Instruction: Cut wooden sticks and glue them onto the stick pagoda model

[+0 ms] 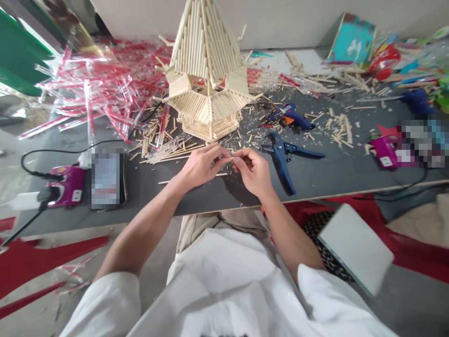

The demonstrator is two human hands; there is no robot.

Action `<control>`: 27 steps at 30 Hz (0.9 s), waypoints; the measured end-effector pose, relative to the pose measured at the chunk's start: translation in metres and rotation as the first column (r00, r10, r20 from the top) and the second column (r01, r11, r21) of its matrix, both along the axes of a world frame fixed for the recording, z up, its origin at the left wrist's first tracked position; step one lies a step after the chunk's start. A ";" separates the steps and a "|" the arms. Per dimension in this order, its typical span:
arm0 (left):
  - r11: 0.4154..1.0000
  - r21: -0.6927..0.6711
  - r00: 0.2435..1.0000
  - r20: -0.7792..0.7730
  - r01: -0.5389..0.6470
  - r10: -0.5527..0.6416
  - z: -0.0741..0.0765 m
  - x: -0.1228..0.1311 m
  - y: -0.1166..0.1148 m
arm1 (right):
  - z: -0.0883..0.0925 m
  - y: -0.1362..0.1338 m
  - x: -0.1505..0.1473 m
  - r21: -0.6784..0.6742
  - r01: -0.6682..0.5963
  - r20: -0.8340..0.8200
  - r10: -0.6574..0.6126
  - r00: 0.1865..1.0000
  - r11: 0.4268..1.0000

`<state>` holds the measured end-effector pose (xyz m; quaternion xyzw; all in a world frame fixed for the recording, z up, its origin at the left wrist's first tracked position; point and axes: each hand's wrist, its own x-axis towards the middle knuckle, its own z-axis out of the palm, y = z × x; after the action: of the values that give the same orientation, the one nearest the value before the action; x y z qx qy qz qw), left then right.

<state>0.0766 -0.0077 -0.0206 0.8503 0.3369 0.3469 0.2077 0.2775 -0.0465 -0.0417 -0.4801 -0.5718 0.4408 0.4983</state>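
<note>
My left hand (206, 164) and my right hand (253, 171) meet fingertip to fingertip just above the table's front part. Both are closed in a pinch on a small pale piece of wooden stick (231, 158), mostly covered by the fingers. Right behind them stands a tower-shaped model (210, 100) built of thin wooden sticks, with a tall pointed roof and a lower flared tier. Loose long sticks (171, 157) lie beside my left hand. To the right of my right hand rests a blue hand cutter (286, 157), its handles spread. A blue glue gun (289, 116) lies behind the cutter.
Clear wrappers with red strips (101, 89) are heaped at the back left. A phone (106, 178) and a purple power socket (68, 185) with cables sit at the left. Stick scraps (342, 128) litter the dark table (336, 171). Another purple socket (389, 150) is at the right.
</note>
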 end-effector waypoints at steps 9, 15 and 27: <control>0.995 -0.066 0.991 -0.103 0.072 -0.079 -0.006 -0.001 0.002 | -0.004 0.000 0.002 0.026 -0.049 0.067 0.047 0.997 0.998; 0.989 -0.062 0.988 -0.067 0.136 -0.140 -0.005 -0.002 0.002 | -0.004 -0.001 0.000 0.050 -0.079 0.048 0.077 0.996 0.996; 0.992 -0.052 0.982 -0.144 0.116 -0.122 0.003 -0.001 -0.003 | 0.001 -0.005 0.000 0.046 -0.137 0.039 0.135 0.990 0.989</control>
<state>0.0759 -0.0109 -0.0178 0.8875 0.3073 0.2628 0.2212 0.2776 -0.0511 -0.0402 -0.4354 -0.6225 0.4512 0.4684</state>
